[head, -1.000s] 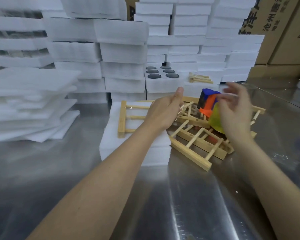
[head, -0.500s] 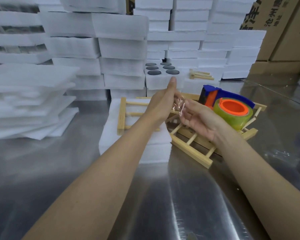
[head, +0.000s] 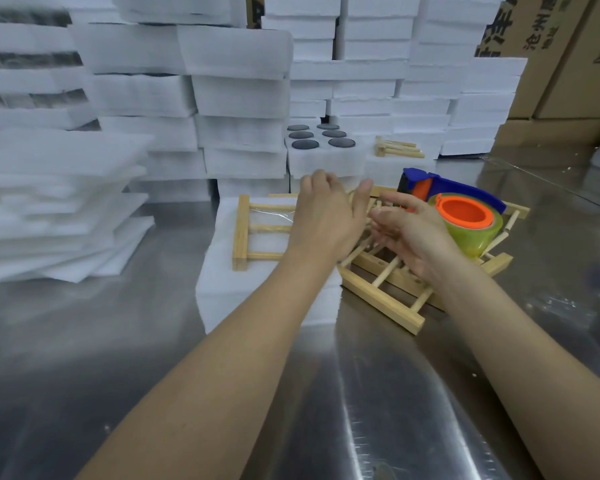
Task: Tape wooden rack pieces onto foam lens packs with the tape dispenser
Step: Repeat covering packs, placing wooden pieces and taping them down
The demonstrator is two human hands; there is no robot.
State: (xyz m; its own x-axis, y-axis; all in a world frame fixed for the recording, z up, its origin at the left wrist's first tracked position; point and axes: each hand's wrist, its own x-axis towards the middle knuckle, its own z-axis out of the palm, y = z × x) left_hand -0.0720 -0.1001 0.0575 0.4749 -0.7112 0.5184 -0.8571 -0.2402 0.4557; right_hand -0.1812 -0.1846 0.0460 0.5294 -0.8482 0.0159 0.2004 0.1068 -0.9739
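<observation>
Six dark round lenses [head: 305, 144] fill one open white foam block [head: 326, 162]. One blue-and-orange plastic tape dispenser [head: 465, 189] holds one yellow-green tape roll [head: 480, 237]. One pale wooden ladder-shaped rack [head: 241, 230] lies on one white foam lens pack [head: 229, 299]. The overlapping wooden racks [head: 385, 299] piled beside it number at least two; the stacked foam packs [head: 239, 64] behind are beyond counting.

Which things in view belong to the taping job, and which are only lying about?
Job: wooden rack piece on the front foam pack; tape dispenser; pile of spare racks; left hand; right hand.
Lying about: loose foam sheets; cardboard boxes; small wooden sticks.
</observation>
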